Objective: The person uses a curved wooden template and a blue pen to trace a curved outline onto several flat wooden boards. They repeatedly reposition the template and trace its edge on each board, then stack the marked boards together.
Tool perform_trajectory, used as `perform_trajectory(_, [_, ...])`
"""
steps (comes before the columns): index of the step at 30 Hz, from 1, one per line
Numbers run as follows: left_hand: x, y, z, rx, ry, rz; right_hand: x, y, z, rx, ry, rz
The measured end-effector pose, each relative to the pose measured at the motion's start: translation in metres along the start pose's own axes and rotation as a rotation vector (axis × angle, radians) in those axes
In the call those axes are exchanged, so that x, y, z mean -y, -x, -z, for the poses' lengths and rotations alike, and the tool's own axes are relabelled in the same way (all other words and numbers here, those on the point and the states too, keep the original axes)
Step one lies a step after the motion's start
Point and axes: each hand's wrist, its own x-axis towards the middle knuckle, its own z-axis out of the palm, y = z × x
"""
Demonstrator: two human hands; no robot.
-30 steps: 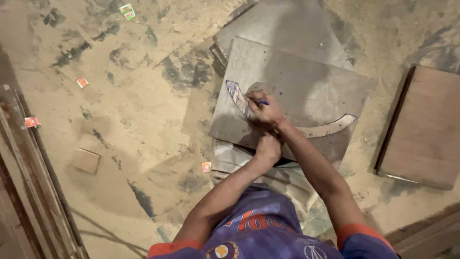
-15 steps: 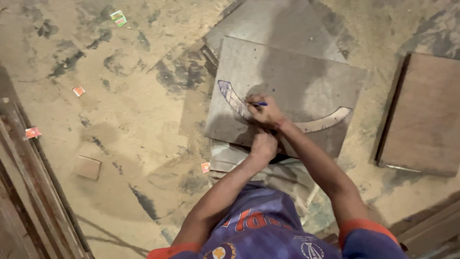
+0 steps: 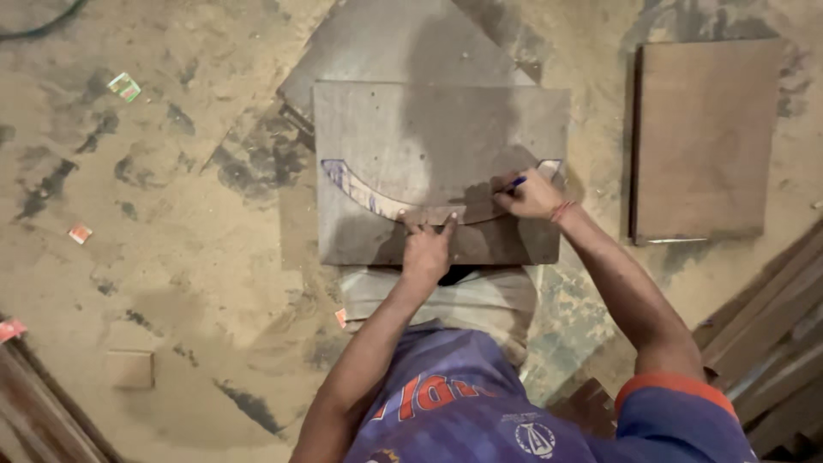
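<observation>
Under both hands: a grey rectangular board (image 3: 429, 129) lies flat on the sandy floor (image 3: 171, 257), with a curved arc-shaped template (image 3: 411, 201) resting on its near half.
Template: a thin, crescent-like strip, its left tip shaded with blue lines, its right tip close to the right hand; the middle of the arc dips toward the person.
Right hand (image 3: 530, 195): fingers curled tightly round a blue pen (image 3: 513, 183), whose tip touches the board at the arc's upper right edge; the heel of the hand rests on the board.
Left hand (image 3: 429, 247): mostly open, fingers stretched forward and pressed down on the lowest part of the template; it grips nothing, only pins the strip flat.
Between the forearms: the person's knee in pale cloth (image 3: 446, 304) sits just below the board's near edge, and a purple shirt with orange sleeve trim (image 3: 480, 411) fills the bottom.
Beyond the hands: a second grey panel (image 3: 403, 39) lies turned at an angle, partly under the board's far side.
Right of the right hand: a brown wooden panel (image 3: 707, 137) lies flat, well apart from the board.
Near the right elbow: stacked timber strips (image 3: 771, 343) lean in from the corner.
Left of the left hand: small paper scraps (image 3: 124, 86) and a small wood block (image 3: 129, 369) are scattered on the sand.
</observation>
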Motion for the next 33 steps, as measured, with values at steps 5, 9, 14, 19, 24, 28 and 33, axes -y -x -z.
perform_trajectory(5, [-0.004,-0.003,0.008,0.089,-0.029,0.026,-0.037,0.017,0.047,-0.022,0.183,-0.1])
perform_trajectory(9, [-0.005,-0.003,0.015,0.09,-0.073,0.036,-0.059,0.016,0.066,-0.139,0.063,-0.083])
perform_trajectory(14, [-0.006,-0.005,0.02,0.131,-0.082,0.02,-0.067,0.015,0.073,-0.112,0.003,-0.217])
perform_trajectory(19, [-0.005,-0.004,0.022,0.146,-0.089,0.015,-0.075,0.017,0.072,-0.17,-0.089,-0.238])
perform_trajectory(24, [-0.006,-0.005,0.024,0.191,-0.086,0.031,-0.085,0.024,0.074,-0.197,-0.132,-0.273])
perform_trajectory(28, [-0.006,-0.004,0.027,0.181,-0.098,0.019,-0.084,0.029,0.075,-0.218,-0.071,-0.255])
perform_trajectory(33, [-0.007,-0.003,0.03,0.105,-0.133,-0.01,-0.09,0.036,0.074,-0.219,-0.085,-0.236])
